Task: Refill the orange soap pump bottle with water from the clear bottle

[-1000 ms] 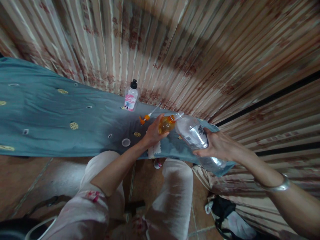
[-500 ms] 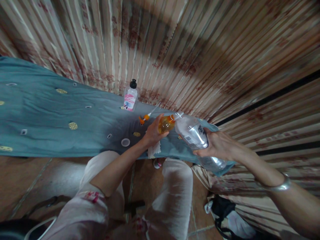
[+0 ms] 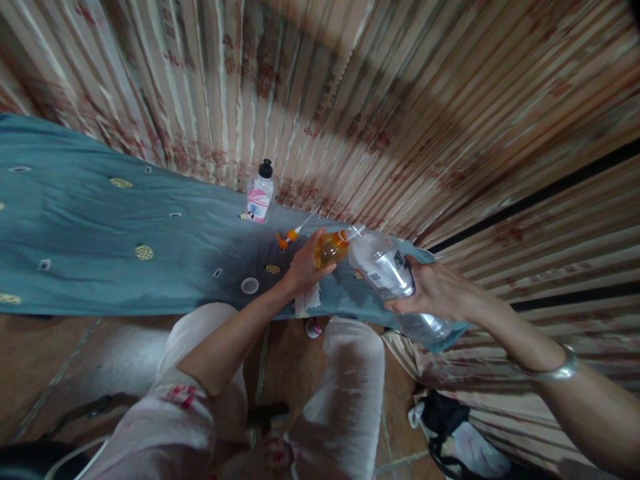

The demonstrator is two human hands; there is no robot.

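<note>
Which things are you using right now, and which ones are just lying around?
In use: small orange bottle, held in the left hand; big clear bottle, tilted in the right hand, its mouth at the orange bottle's neck.
Lying about: pink-label bottle with black cap; orange pump top; round white lid; white tissue, all on the blue cloth.

Over the table [image 3: 100, 227], the left hand [image 3: 303, 267] holds the small bottle [image 3: 331, 248]. At its 4 o'clock the right hand [image 3: 435, 293] holds the large bottle [image 3: 387, 277], the 2 necks meeting. The loose pump [image 3: 287, 238] lies at 10 o'clock, the capped bottle [image 3: 260, 193] beyond at 11, before the curtain [image 3: 350, 100]. 1 lid [image 3: 249, 285] lies at 8 o'clock.
</note>
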